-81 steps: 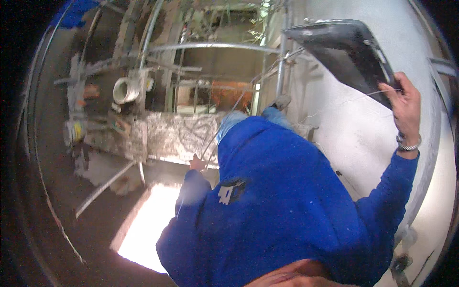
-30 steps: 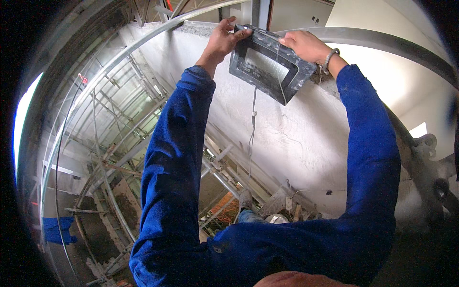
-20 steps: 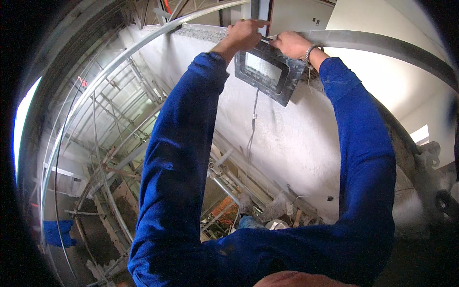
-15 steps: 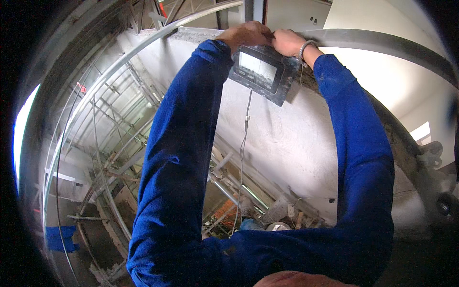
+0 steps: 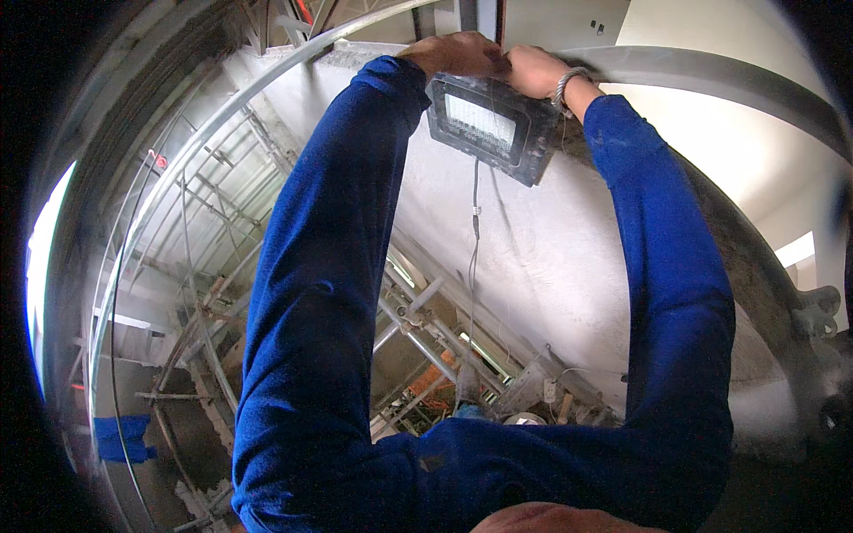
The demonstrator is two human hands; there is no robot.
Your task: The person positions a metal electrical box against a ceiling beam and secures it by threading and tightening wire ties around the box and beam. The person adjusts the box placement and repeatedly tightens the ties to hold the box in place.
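A dark rectangular floodlight [image 5: 529,162] with a pale front panel hangs tilted against the white wall [image 5: 542,258]. At its top edge my left hand [image 5: 458,53] and my right hand [image 5: 536,71] meet, fingers curled in and nearly touching. Whatever lies between the fingertips is hidden, so I cannot make out what they grip. Below the floodlight hangs a thin cable [image 5: 476,191] with a white band around it. Both arms reach up in blue sleeves, and a twisted bracelet [image 5: 564,89] circles my right wrist.
A curved grey pipe [image 5: 702,71] runs past my right hand. Another long bent pipe [image 5: 209,115] sweeps down the left side. Scaffold tubes [image 5: 413,329] stand far below, and a blue wrap [image 5: 123,440] shows at lower left. Loose wires hang at the left.
The floodlight sits slightly higher and to the right in view, its panel less bright. Both hands stay at its top edge, and the view has shifted slightly.
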